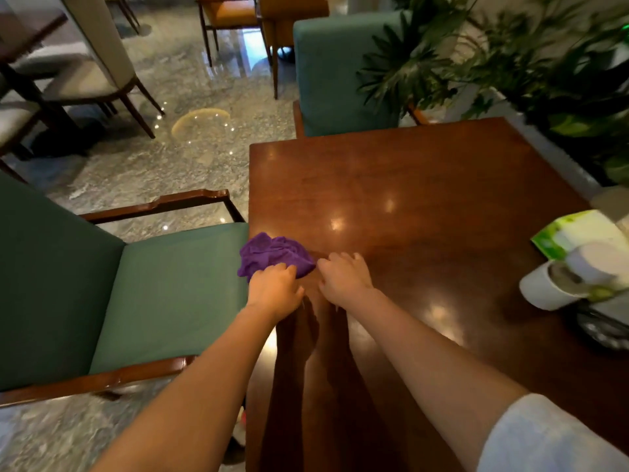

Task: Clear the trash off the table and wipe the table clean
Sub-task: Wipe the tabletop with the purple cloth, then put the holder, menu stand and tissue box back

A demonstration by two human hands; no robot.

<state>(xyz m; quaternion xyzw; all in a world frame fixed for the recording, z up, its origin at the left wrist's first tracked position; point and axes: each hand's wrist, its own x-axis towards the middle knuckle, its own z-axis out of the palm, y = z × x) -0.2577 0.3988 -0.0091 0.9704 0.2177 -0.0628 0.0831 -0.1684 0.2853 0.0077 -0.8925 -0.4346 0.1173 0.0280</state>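
Nearest the camera, two bare forearms reached out over the near edge of the wooden table (pixel 425 185), the right one ending in a pale sleeve (pixel 551 437). At the far left stood a green upholstered chair (pixel 163 294) drawn up against the table's left side. Just to its right, the left hand (pixel 275 290) lay at the table's left edge with its fingers curled down onto a crumpled purple cloth (pixel 272 255), which sat bunched on the tabletop at that edge, partly overhanging toward the chair seat. Whether the hand had actually gathered the cloth or only pressed on it could not be told for certain, though the curl of the fingers looked like a grip. Just beside it, the right hand (pixel 343 275) rested on the bare wood, fingers spread and loosely bent, holding nothing, its fingertips near the cloth's right margin. Farther right, by the table's right edge, lay a white paper cup (pixel 548 289) tipped on its side, a green-and-white packet (pixel 578 233) and some blurred clutter beneath them.

The step appeared to be the start of wiping, with the cloth being taken up. Since trash seemingly remained on the right, the next move would call either for clearing that first or for sweeping the cloth across the wood toward it with steady downward pressure.
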